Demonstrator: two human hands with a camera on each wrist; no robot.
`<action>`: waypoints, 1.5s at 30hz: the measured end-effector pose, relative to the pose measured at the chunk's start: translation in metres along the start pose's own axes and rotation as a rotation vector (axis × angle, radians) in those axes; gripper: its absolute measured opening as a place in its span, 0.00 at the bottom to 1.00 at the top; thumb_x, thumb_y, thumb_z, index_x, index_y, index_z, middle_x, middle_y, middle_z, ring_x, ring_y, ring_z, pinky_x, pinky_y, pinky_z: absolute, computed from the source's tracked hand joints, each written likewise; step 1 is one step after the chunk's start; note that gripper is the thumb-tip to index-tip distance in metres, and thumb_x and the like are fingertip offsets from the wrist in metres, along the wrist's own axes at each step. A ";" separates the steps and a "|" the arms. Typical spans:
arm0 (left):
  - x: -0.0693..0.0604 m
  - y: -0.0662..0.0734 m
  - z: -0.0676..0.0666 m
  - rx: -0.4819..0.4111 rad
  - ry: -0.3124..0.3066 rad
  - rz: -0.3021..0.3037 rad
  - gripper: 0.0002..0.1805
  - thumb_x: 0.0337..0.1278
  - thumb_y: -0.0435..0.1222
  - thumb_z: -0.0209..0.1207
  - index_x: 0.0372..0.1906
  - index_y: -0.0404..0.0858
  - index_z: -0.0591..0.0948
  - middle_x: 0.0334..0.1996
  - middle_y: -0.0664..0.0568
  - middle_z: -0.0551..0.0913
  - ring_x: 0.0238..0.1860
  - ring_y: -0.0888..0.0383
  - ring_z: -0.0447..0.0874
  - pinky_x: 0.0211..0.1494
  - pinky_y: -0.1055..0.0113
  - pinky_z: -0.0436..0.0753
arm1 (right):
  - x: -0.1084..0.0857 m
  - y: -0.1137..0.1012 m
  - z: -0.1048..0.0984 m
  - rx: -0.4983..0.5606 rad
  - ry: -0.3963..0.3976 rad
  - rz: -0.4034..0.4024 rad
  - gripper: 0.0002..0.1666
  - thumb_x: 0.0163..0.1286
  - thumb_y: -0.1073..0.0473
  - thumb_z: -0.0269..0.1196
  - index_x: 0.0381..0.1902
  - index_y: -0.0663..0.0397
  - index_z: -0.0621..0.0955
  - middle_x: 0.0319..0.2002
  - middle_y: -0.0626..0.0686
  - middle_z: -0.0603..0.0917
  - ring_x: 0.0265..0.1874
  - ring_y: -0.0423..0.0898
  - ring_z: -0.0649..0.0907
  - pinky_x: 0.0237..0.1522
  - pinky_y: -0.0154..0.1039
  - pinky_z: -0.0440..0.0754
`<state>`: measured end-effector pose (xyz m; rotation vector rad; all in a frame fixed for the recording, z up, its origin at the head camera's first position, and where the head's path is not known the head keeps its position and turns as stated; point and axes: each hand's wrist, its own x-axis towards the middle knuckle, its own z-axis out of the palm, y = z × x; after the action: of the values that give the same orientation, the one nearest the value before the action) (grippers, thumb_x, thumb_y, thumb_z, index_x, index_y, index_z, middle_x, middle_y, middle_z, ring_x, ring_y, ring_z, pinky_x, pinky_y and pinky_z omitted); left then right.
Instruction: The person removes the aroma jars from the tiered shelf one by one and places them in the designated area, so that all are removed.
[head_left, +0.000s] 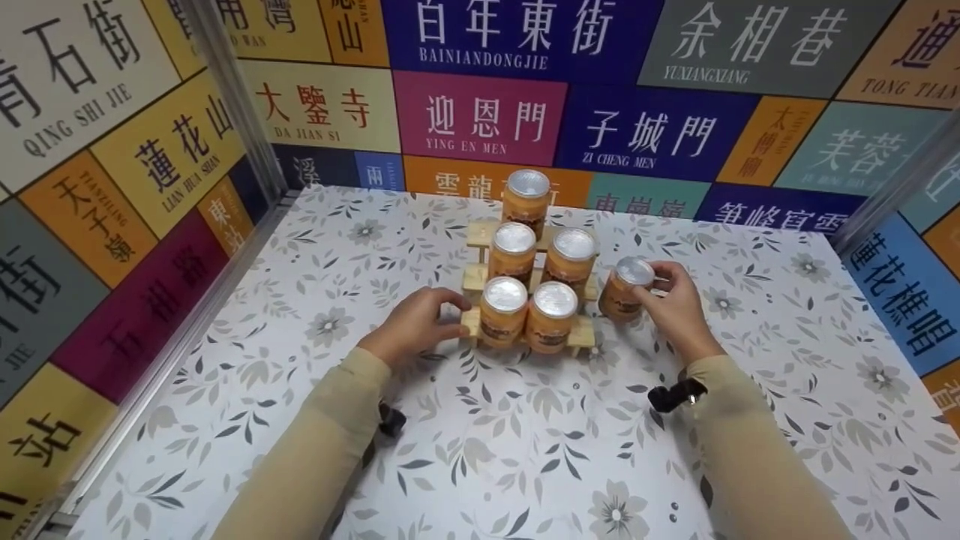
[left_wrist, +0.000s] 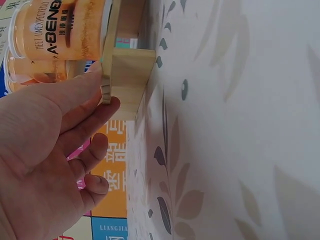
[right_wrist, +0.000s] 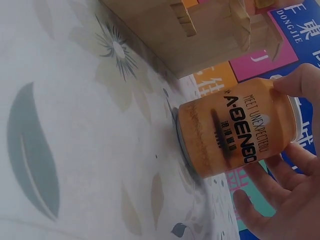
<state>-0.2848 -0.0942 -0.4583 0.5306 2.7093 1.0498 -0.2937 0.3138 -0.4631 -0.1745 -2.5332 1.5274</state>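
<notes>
A wooden three-step stand (head_left: 480, 234) holds orange cans with silver lids: one can (head_left: 526, 196) on top, two on the middle step, two on the lowest. My left hand (head_left: 414, 324) pinches the left end of the lowest step; in the left wrist view, thumb and index finger lie on either side of the board (left_wrist: 106, 75). Right of the stand, my right hand (head_left: 679, 309) grips another orange can (head_left: 621, 298) near its lid. That can (right_wrist: 225, 135) is roughly upright, its base at or just above the tabletop, apart from the stand.
Under everything lies a white tabletop (head_left: 517, 442) with a leaf and flower pattern. Colourful panels with printed characters (head_left: 480, 116) rise behind it and along the left and right sides. A metal-edged corner post (head_left: 240, 97) stands at the back left.
</notes>
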 end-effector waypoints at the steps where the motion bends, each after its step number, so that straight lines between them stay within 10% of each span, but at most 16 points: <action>1: 0.001 0.001 -0.001 0.001 -0.002 0.001 0.19 0.60 0.41 0.72 0.56 0.46 0.85 0.55 0.52 0.85 0.47 0.50 0.80 0.53 0.57 0.77 | 0.000 0.000 -0.001 -0.001 -0.006 -0.002 0.32 0.72 0.57 0.65 0.68 0.62 0.69 0.66 0.61 0.74 0.62 0.53 0.76 0.60 0.38 0.74; 14: 0.005 0.002 -0.003 0.049 0.012 -0.003 0.19 0.53 0.43 0.74 0.52 0.47 0.87 0.53 0.51 0.85 0.56 0.49 0.80 0.62 0.54 0.77 | -0.006 0.003 -0.010 -0.013 -0.086 -0.027 0.45 0.71 0.42 0.68 0.75 0.55 0.63 0.70 0.60 0.71 0.68 0.55 0.72 0.70 0.53 0.69; 24: 0.008 0.003 0.001 0.062 0.013 0.033 0.20 0.55 0.44 0.76 0.53 0.46 0.87 0.56 0.54 0.86 0.61 0.49 0.81 0.66 0.55 0.76 | -0.011 -0.008 -0.014 -0.053 0.008 -0.132 0.43 0.69 0.46 0.71 0.74 0.54 0.66 0.70 0.58 0.73 0.72 0.56 0.69 0.73 0.59 0.63; 33: 0.003 0.000 -0.002 0.016 0.006 -0.012 0.20 0.57 0.44 0.74 0.55 0.49 0.85 0.53 0.52 0.85 0.46 0.52 0.80 0.49 0.58 0.77 | -0.017 -0.038 -0.005 -0.044 0.046 -0.204 0.38 0.68 0.46 0.72 0.71 0.50 0.71 0.70 0.53 0.75 0.72 0.52 0.68 0.74 0.57 0.60; 45: 0.002 -0.002 0.002 0.010 0.020 0.006 0.20 0.59 0.45 0.73 0.56 0.48 0.85 0.55 0.55 0.85 0.46 0.51 0.80 0.51 0.58 0.76 | -0.023 -0.071 0.008 0.073 0.002 -0.258 0.31 0.72 0.48 0.69 0.67 0.54 0.75 0.65 0.52 0.78 0.67 0.47 0.73 0.72 0.55 0.61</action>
<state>-0.2866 -0.0932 -0.4611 0.5327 2.7330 1.0490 -0.2733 0.2691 -0.4065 0.1545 -2.3828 1.5114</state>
